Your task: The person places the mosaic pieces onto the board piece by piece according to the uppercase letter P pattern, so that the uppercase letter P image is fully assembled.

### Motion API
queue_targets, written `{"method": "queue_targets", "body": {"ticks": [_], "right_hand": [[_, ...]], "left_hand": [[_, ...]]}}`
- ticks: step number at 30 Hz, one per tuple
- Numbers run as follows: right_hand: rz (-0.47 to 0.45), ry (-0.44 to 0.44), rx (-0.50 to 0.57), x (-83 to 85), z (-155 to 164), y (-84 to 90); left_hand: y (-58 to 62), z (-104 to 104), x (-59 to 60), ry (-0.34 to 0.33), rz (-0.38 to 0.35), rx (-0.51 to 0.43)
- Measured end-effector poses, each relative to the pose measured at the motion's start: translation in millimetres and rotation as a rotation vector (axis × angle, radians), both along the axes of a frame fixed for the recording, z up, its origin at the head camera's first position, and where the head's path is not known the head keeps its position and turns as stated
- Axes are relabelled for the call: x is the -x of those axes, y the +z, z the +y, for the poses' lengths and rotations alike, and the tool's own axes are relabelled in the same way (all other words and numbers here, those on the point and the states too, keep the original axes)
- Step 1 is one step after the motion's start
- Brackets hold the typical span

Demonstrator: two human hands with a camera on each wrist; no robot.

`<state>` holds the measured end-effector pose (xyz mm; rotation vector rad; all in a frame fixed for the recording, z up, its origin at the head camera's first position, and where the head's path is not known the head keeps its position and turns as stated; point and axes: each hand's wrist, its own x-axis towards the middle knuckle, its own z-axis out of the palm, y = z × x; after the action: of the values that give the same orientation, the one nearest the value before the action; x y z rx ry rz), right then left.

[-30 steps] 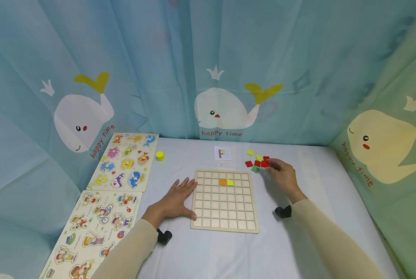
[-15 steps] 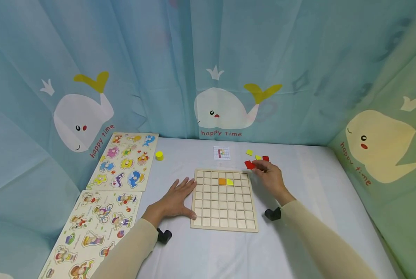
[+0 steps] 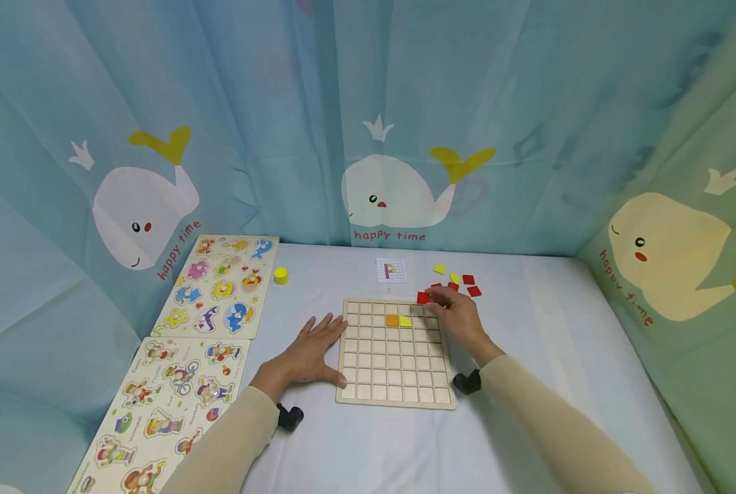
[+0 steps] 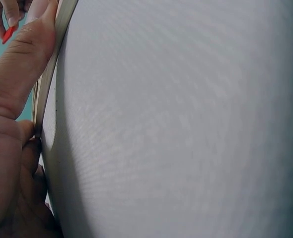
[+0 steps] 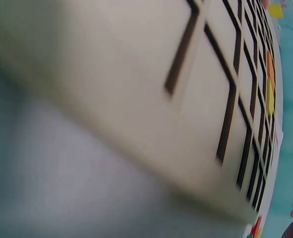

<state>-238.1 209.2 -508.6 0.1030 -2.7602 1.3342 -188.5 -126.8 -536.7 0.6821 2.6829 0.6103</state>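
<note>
The right hand (image 3: 457, 317) is hovering over the far right corner of the wooden grid board (image 3: 394, 392), its fingers curled and pinching a red tile (image 3: 424, 298) at the fingertips, just above the board's far edge. In the left wrist view the same red tile (image 4: 8, 33) is showing pinched between fingertips past the board's rim. The left hand (image 3: 312, 353) is lying flat with straight, spread fingers on the tabletop (image 3: 528, 384), pressing against the left edge of the board; the left wrist view is showing the thumb lying along that rim, and it is holding nothing. The board is sitting near the middle of the tabletop, and in its second row an orange tile (image 3: 392, 320) and a yellow tile (image 3: 406, 321) are filling two neighbouring cells, touching side by side. Toward the far edge of the tabletop, just beyond the board's far right corner, loose red tiles (image 3: 468, 279) and yellow tiles (image 3: 440, 269) are lying scattered close together. A small pattern card (image 3: 390, 270) is lying near the far edge, left of those tiles. At the left edge of the tabletop two picture puzzle boards (image 3: 222, 285) are lying one behind the other, with a yellow cylinder (image 3: 280, 276) standing just beside the farther one.
</note>
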Motion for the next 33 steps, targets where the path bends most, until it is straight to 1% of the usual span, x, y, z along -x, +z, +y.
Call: {"method": "queue_targets", "body": {"ticks": [8, 15, 19, 25, 30, 33], "right_hand": [[-0.027, 0.063, -0.022, -3.6, -25, 3.3], [-0.089, 0.12, 0.025, -5.3, -48, 2.1], [-0.122, 0.147, 0.027, -6.4, -57, -0.2], [-0.126, 0.176, -0.046, -5.6, -65, -4.9], [-0.114, 0.173, -0.126, -4.8, -69, -7.2], [-0.111, 0.172, -0.156, -4.8, -72, -8.9]], "left_hand": [[0.1, 0, -0.5, 0.01, -0.01, -0.005], [-1.7, -1, 0.7, 0.006, -0.001, 0.003], [-3.6, -1, 1.8, 0.002, 0.003, 0.01], [-3.7, -1, 2.4, 0.0, 0.009, 0.011], [-4.0, -1, 2.0, -0.005, 0.012, 0.0], [-3.5, -1, 1.8, -0.002, -0.002, -0.005]]}}
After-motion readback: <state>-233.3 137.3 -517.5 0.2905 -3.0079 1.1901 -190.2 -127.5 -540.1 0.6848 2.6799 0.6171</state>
